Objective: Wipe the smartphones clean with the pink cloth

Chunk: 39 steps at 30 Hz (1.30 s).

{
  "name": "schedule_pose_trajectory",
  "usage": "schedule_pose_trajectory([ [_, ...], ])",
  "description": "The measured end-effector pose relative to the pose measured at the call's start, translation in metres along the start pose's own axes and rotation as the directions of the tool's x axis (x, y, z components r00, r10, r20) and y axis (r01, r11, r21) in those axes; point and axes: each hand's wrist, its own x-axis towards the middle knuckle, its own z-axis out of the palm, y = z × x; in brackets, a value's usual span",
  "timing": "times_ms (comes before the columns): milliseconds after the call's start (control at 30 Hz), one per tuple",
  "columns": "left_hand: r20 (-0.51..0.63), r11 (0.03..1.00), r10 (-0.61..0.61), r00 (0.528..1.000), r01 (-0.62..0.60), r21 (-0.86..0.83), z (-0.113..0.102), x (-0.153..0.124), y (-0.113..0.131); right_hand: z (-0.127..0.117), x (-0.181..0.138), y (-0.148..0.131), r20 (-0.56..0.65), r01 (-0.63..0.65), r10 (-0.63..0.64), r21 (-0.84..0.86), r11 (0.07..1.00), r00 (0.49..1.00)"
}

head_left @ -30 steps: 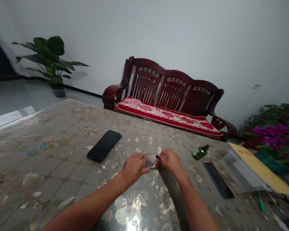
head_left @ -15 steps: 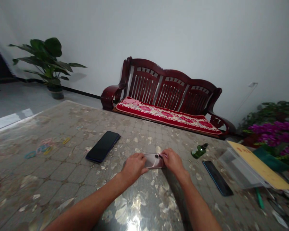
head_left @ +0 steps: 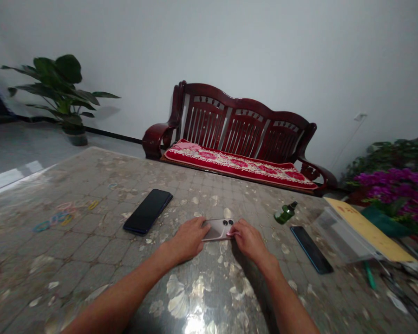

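Here left hand (head_left: 186, 239), right hand (head_left: 250, 239) — fingers (head_left: 199, 226) curled — grip pink phone (head_left: 216, 229); clear box (head_left: 337, 234) apart.

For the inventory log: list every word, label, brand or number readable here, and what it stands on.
Nothing here reads clearly.
On the yellow folder: red marks near its far end, too blurred to read.
On the green bottle: no legible label.
On the pink phone, held by the left hand and right hand: no brand visible.

Three phones are counted: one glossy black phone (head_left: 148, 211), one pinkish metallic phone (head_left: 216, 228), one dark blue phone (head_left: 311, 249); one small green glass bottle (head_left: 284, 212); one left hand (head_left: 187, 239), one right hand (head_left: 249, 239).
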Motion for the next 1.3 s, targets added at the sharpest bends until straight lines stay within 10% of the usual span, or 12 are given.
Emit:
schedule_pose_trajectory([
  [233, 0.093, 0.996, 0.069, 0.993, -0.073, 0.051, -0.005, 0.003, -0.005, 0.011, -0.001, -0.034, 0.012, 0.159, -0.16, 0.044, 0.986, 0.987],
  [533, 0.154, 0.986, 0.099, 0.983, -0.118, 0.117, -0.014, 0.01, 0.002, 0.002, -0.009, -0.003, -0.046, 0.058, -0.059, -0.022, 0.998, 0.997],
  [1300, 0.124, 0.985, 0.145, 0.982, -0.155, 0.074, -0.02, 0.013, -0.001, 0.009, -0.012, -0.03, -0.181, 0.057, -0.046, 0.06, 0.997, 0.982],
])
